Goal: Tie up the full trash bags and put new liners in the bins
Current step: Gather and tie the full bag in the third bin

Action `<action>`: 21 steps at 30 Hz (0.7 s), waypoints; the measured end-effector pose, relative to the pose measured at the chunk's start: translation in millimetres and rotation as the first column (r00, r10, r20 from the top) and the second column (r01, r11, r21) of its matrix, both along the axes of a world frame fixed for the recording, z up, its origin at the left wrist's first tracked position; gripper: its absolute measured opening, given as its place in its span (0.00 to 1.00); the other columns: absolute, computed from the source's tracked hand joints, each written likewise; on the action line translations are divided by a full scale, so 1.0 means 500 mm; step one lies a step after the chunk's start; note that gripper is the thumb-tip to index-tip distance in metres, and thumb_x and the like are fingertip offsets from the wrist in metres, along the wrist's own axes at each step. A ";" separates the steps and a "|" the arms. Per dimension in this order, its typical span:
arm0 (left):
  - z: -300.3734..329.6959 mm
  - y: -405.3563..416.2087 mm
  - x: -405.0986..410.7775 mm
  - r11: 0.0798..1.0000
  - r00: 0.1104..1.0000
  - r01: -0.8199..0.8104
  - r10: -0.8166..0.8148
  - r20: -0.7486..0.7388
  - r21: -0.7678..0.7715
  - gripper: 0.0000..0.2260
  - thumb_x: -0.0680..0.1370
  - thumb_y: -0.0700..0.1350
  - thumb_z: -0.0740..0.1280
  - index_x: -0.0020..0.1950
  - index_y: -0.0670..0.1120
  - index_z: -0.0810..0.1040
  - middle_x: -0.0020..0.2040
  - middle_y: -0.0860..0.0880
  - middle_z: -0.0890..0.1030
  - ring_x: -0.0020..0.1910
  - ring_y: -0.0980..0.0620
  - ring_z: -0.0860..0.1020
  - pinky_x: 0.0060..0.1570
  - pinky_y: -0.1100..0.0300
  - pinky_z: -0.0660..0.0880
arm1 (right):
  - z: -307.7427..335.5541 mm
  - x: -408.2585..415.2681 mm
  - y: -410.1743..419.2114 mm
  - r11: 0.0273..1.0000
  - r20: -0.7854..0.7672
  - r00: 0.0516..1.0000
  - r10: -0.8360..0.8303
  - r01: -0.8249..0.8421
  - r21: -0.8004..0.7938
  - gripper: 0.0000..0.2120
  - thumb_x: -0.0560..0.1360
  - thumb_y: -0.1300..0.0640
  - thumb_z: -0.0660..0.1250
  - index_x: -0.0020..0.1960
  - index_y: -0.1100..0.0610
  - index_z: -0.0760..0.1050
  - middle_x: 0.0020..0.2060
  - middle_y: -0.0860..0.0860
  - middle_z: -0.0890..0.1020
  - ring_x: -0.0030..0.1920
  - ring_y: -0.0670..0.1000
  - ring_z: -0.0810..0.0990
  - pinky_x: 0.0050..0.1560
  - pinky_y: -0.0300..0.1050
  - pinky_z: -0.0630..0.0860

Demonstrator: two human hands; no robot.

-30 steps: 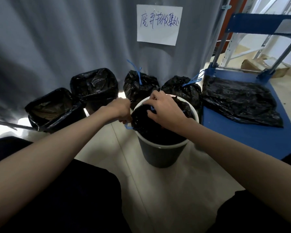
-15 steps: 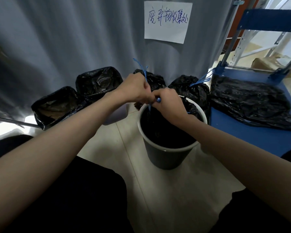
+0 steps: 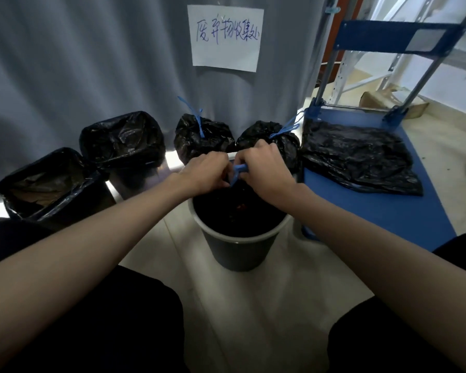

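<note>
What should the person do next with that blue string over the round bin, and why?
Probably pull the blue drawstring ends apart to cinch the knot. Both the left hand and right hand pinch it above the bag in the round bin, whose mouth looks gathered but not closed like the two tied bags behind.

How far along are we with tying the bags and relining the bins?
Done: two tied black bags by the curtain. In hand: left hand and right hand pull the blue drawstring over the round grey bin. Left: two open lined bins.
</note>
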State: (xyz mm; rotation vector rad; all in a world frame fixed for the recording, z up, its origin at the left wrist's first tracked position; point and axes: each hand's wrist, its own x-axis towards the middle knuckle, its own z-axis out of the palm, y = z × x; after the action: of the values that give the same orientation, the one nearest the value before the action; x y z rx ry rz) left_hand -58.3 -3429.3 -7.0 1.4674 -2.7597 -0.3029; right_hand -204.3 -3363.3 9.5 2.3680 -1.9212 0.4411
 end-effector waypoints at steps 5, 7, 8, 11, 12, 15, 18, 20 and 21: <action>-0.009 -0.006 -0.025 0.996 0.995 0.066 -0.070 -0.068 -0.065 0.10 0.70 0.56 0.69 0.43 0.52 0.72 0.47 0.52 0.76 0.46 0.44 0.78 0.44 0.48 0.76 | 0.007 -0.030 0.022 0.998 0.105 0.994 0.008 -0.002 -0.056 0.05 0.72 0.58 0.69 0.48 0.55 0.77 0.39 0.52 0.78 0.50 0.57 0.74 0.48 0.50 0.62; -0.002 -0.005 -0.030 0.987 0.989 0.112 -0.123 -0.085 -0.117 0.12 0.70 0.56 0.72 0.45 0.51 0.75 0.46 0.53 0.75 0.45 0.47 0.77 0.41 0.50 0.75 | 0.011 -0.040 0.030 0.999 0.151 0.989 0.005 0.003 -0.052 0.04 0.72 0.58 0.69 0.47 0.55 0.77 0.37 0.50 0.76 0.49 0.56 0.74 0.49 0.50 0.63; 0.000 -0.003 -0.033 0.982 0.987 0.129 -0.141 -0.083 -0.141 0.13 0.71 0.57 0.71 0.47 0.50 0.76 0.47 0.53 0.75 0.45 0.48 0.77 0.41 0.50 0.75 | 0.012 -0.043 0.033 0.998 0.171 0.985 0.006 0.003 -0.056 0.04 0.72 0.58 0.69 0.46 0.55 0.77 0.37 0.49 0.76 0.48 0.56 0.75 0.49 0.50 0.63; -0.002 0.002 -0.034 0.970 0.985 0.150 -0.164 -0.059 -0.191 0.12 0.75 0.56 0.66 0.48 0.48 0.77 0.48 0.52 0.78 0.45 0.47 0.78 0.40 0.51 0.74 | 0.015 -0.046 0.039 0.998 0.202 0.979 0.018 -0.006 -0.058 0.03 0.72 0.58 0.69 0.45 0.54 0.77 0.37 0.49 0.77 0.48 0.56 0.75 0.49 0.49 0.63; -0.002 0.004 -0.033 0.971 0.986 0.147 -0.159 -0.048 -0.191 0.10 0.75 0.55 0.66 0.46 0.49 0.76 0.47 0.51 0.78 0.44 0.47 0.78 0.39 0.53 0.73 | 0.016 -0.045 0.041 0.999 0.196 0.980 0.022 -0.012 -0.053 0.03 0.73 0.59 0.68 0.45 0.54 0.76 0.36 0.49 0.77 0.47 0.55 0.75 0.50 0.50 0.64; 0.003 0.007 -0.023 0.977 0.992 0.126 -0.128 0.001 -0.172 0.05 0.73 0.49 0.68 0.39 0.51 0.74 0.44 0.51 0.79 0.42 0.46 0.78 0.38 0.55 0.70 | 0.019 -0.040 0.044 0.998 0.171 0.985 0.035 -0.026 -0.050 0.04 0.73 0.62 0.66 0.45 0.54 0.76 0.35 0.48 0.75 0.46 0.55 0.73 0.52 0.51 0.66; 0.004 0.005 -0.004 0.982 0.995 0.094 -0.089 0.034 -0.164 0.03 0.70 0.45 0.70 0.39 0.51 0.77 0.44 0.51 0.80 0.42 0.46 0.78 0.39 0.55 0.73 | 0.029 -0.044 0.046 0.997 0.135 0.990 0.039 -0.030 -0.069 0.04 0.75 0.62 0.65 0.47 0.55 0.75 0.37 0.50 0.78 0.46 0.54 0.72 0.50 0.50 0.65; 0.000 0.003 0.009 0.985 0.997 0.068 -0.061 0.051 -0.157 0.02 0.70 0.45 0.70 0.40 0.51 0.78 0.44 0.51 0.80 0.42 0.46 0.79 0.38 0.56 0.72 | 0.045 -0.056 0.046 0.998 0.145 0.989 0.017 -0.007 -0.065 0.04 0.76 0.61 0.64 0.48 0.54 0.76 0.39 0.50 0.79 0.48 0.54 0.72 0.53 0.51 0.67; 0.000 0.001 0.015 0.987 0.997 0.056 -0.048 0.057 -0.147 0.02 0.70 0.44 0.71 0.40 0.51 0.79 0.44 0.51 0.80 0.42 0.46 0.79 0.37 0.57 0.71 | 0.052 -0.063 0.045 0.998 0.159 0.987 0.004 0.007 -0.066 0.04 0.76 0.61 0.64 0.48 0.54 0.76 0.40 0.50 0.79 0.48 0.54 0.73 0.54 0.51 0.68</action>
State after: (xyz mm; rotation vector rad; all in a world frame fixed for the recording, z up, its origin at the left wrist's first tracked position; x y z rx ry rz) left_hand -50.8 -3428.7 -7.0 1.3898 -2.7955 -0.0566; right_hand -236.0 -3340.7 35.7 2.3548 -1.9378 0.7026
